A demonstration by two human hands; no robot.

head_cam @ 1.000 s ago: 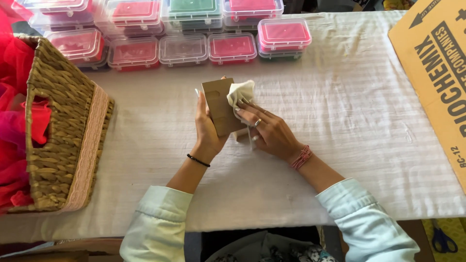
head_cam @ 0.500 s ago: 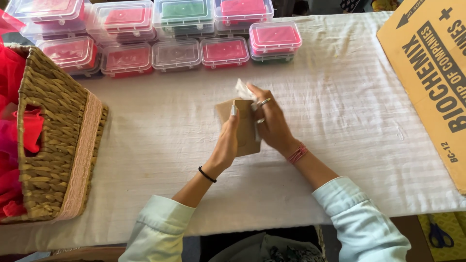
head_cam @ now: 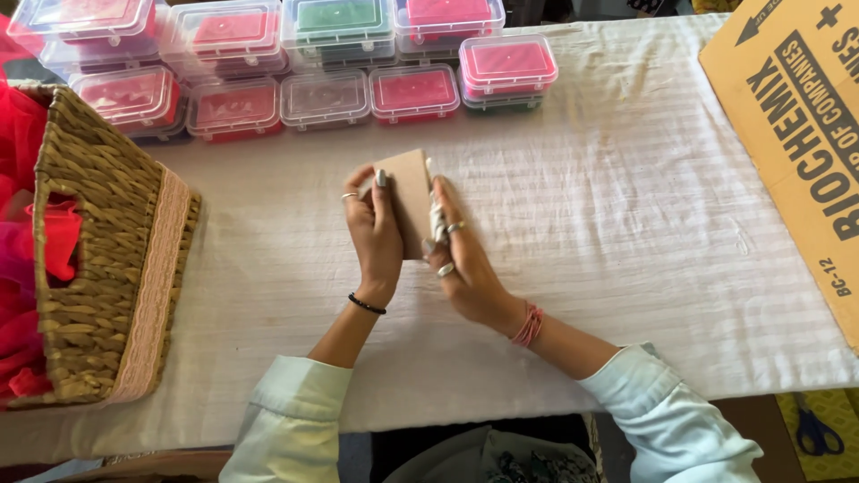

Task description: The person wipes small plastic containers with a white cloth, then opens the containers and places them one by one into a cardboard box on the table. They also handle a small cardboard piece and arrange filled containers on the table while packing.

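Head view, looking down on a table draped in a white ribbed cloth (head_cam: pixel 626 224).

Left hand (head_cam: pixel 376 234): raised over the middle of the cloth, fingers together and pressed flat along the left face of a small brown cardboard piece (head_cam: pixel 410 199); ring on 1 finger, thin black band at the wrist. Clamped on the cardboard.

Right hand (head_cam: pixel 465 264): just beside the left, fingers closed against the right edge of the same cardboard, with a strip of white material (head_cam: pixel 437 215) pinched between fingers and card. 2 rings visible; pink thread bracelet (head_cam: pixel 528 324) at the wrist. Nature of the white strip not determinable.

Cardboard piece: held upright between both hands, above the cloth near table centre, in front of the row of boxes.

Far edge: clear lidded plastic boxes (head_cam: pixel 412 89) in 2 rows, some stacked, most with red or pink contents, 1 green (head_cam: pixel 340 18).

Left edge: woven wicker basket (head_cam: pixel 107 259) with pale trim along its rim, red and pink fabric (head_cam: pixel 22 268) inside.

Right edge: large printed corrugated carton (head_cam: pixel 796 116), lying flat, partly out of frame.

Lower right, below table level: blue-handled scissors (head_cam: pixel 814 429) on a yellow surface.

Pale blue sleeves on both forearms.
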